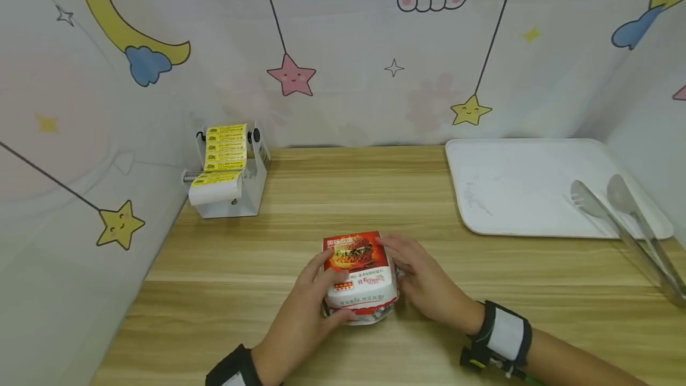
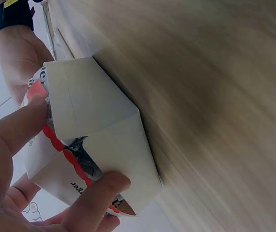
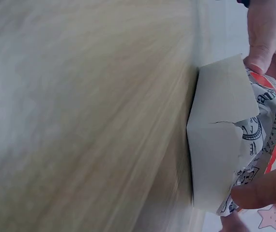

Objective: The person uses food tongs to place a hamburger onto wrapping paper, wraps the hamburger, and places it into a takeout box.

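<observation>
A red and white burger box (image 1: pixel 359 282) with a burger picture on its lid sits on the wooden table. My left hand (image 1: pixel 308 296) grips it from the left, fingers over the lid and thumb at the front edge. From the right side my right hand (image 1: pixel 426 279) holds the box, its fingers at the back right corner. In the right wrist view, printed wrapping paper (image 3: pixel 254 133) bulges through a gap between lid and base, and a fingertip presses there. The left wrist view shows the plain white base (image 2: pixel 94 101) and left fingers along the red scalloped lid edge.
A label dispenser (image 1: pixel 230 171) with a roll of yellow labels stands at the back left. At the back right lies a white tray (image 1: pixel 514 186), with metal tongs (image 1: pixel 638 225) resting across its right front edge. A patterned curtain (image 1: pixel 348 28) rises behind the table.
</observation>
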